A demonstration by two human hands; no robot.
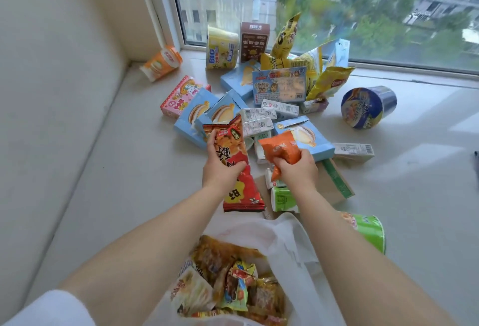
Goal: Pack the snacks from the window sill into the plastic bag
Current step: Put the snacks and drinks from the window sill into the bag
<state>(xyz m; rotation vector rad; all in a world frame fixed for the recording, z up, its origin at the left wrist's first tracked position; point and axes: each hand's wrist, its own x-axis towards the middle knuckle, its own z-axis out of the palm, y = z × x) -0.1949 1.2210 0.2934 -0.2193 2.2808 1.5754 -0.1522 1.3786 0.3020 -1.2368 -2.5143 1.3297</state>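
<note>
A pile of snacks lies on the white window sill (129, 170). My left hand (220, 167) grips a long red snack packet (233, 149) around its middle. My right hand (298, 170) grips a small orange packet (281, 149) just to the right. Both are held above the pile's near edge. The white plastic bag (293, 242) stands open at the bottom centre, below my forearms, holding several wrapped snacks (233, 284).
Blue pastry boxes (308, 136), small milk cartons (280, 108), yellow chip bags (329, 82), a brown box (254, 40) and a pink box (176, 97) crowd the sill. A blue noodle cup (368, 106) lies right, green cups (368, 230) nearer, an orange cup (160, 62) far left by the wall.
</note>
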